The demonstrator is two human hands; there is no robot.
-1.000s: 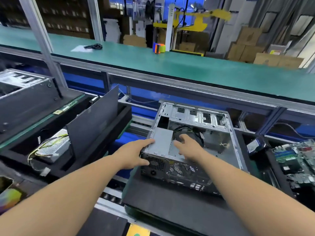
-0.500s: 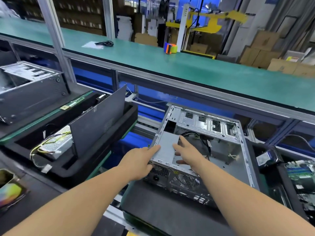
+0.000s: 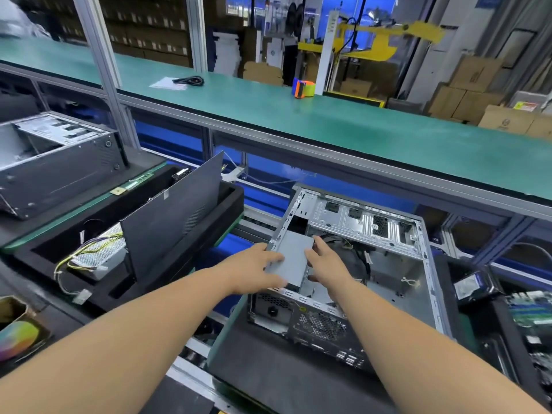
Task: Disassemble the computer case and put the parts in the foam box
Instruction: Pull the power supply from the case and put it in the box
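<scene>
An open metal computer case [image 3: 367, 222] lies on its side on a black pad [image 3: 268, 369] in front of me. A grey power supply [image 3: 294, 258] sits in its near-left corner. My left hand [image 3: 257, 270] grips the power supply's left edge, thumb on top. My right hand [image 3: 325, 267] holds its right side, fingers along the top and thumb down beside it. The black foam box [image 3: 233, 198] stands to the left. It holds a black side panel [image 3: 173, 216] on edge and another power supply with yellow wires [image 3: 98, 255].
A second case [image 3: 59, 162] lies at the far left behind the foam box. A green motherboard [image 3: 531, 312] rests in a black tray at the right. A long green bench [image 3: 358, 127] runs across behind, with a tape dispenser [image 3: 303, 88] on it.
Both hands have closed in on the grey power supply, from resting on and beside it to gripping its two sides. Its near end looks slightly raised above the case rim.
</scene>
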